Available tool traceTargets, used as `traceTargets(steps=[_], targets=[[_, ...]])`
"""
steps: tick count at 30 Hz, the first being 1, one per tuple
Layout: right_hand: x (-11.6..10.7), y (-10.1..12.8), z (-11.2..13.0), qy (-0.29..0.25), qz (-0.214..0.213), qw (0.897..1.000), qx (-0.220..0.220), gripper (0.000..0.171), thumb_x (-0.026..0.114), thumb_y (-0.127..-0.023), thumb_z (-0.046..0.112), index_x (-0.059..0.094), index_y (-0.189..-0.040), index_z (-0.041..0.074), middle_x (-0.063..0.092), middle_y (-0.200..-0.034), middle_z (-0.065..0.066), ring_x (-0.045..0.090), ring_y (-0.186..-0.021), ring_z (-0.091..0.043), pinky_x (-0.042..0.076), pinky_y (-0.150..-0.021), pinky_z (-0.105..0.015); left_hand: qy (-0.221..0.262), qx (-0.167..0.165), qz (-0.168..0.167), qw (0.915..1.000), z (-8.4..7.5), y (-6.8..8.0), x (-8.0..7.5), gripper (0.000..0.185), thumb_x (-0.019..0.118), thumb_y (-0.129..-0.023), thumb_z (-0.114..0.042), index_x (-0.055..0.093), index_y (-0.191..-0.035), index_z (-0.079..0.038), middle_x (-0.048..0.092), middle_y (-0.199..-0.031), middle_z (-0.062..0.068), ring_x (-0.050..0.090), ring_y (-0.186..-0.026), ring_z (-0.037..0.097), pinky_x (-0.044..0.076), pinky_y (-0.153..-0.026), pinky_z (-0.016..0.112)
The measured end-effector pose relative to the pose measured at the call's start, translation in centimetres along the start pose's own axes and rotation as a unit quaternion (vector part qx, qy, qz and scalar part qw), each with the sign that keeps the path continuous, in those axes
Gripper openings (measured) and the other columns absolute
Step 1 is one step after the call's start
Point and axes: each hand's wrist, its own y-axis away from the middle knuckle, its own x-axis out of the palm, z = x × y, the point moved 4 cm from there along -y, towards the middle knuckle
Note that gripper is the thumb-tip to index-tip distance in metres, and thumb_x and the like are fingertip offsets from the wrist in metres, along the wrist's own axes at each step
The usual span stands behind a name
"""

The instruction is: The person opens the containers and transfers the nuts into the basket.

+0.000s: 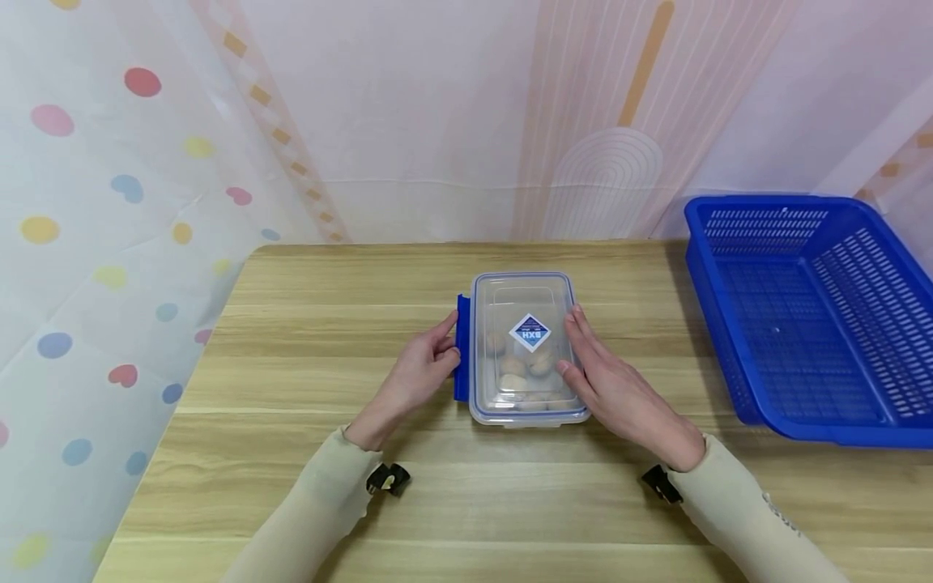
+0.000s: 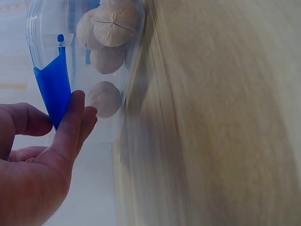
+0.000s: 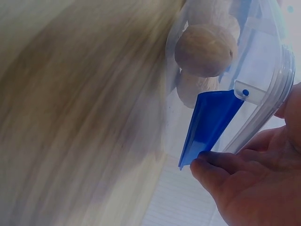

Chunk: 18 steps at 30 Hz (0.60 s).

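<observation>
Unlatching a clear plastic container (image 1: pixel 526 348) that stands near the middle of the wooden table (image 1: pixel 306 324), lid on, with walnuts (image 2: pixel 115 21) visible through its wall. The left hand (image 1: pixel 417 374) lies against the container's left side, where the blue latch flap (image 1: pixel 462 348) stands swung out from the wall; the left wrist view shows the fingertips (image 2: pixel 75 120) touching the flap's lower edge while the thumb curls free beside it, so the grip is no pinch but a light, nearly straight-fingered contact. The right hand (image 1: pixel 615 389) rests flat along the right edge of the lid, fingers extended; the right wrist view shows a fingertip (image 3: pixel 211 167) under the tip of the right-side latch flap (image 3: pixel 209 127), which is also tilted away from the wall. Neither hand closes round anything. A blue perforated basket (image 1: pixel 809 316) sits well apart at the table's right edge, with patterned curtains behind.

Judged from these views, the step in hand is release of the two side latches, both seemingly already free. The next move would call for both flaps to clear the rim fully, then an even upward lift of the lid while the base stays seated on the table.
</observation>
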Motion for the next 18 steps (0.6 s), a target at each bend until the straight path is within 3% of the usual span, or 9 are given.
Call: traceTargets(steps=[12,18], targets=[[0.01,-0.05,-0.01,-0.006,0.003,1.0,0.005,0.068,0.04,-0.114,0.035,0.013,-0.164,-0.003,0.002,-0.173,-0.016,0.02,-0.155,-0.038,0.027,-0.121,-0.057,-0.013,-0.001,0.015,0.9998,0.31,0.03,-0.18,0.062,0.047,-0.104,0.002,0.025,-0.161,0.003,0.064,-0.135,0.026,0.062,-0.084,0.017,0.057,-0.074,0.03],[0.0,-0.02,0.05,-0.01,0.004,1.0,0.005,0.068,0.04,-0.114,0.035,0.012,-0.164,-0.002,0.001,-0.173,-0.015,0.019,-0.155,-0.037,0.027,-0.122,-0.057,-0.059,-0.002,0.014,0.9981,0.53,-0.04,-0.22,0.059,0.049,-0.104,0.002,0.029,-0.159,0.005,0.07,-0.12,0.021,0.062,-0.087,0.019,0.054,-0.072,0.026]])
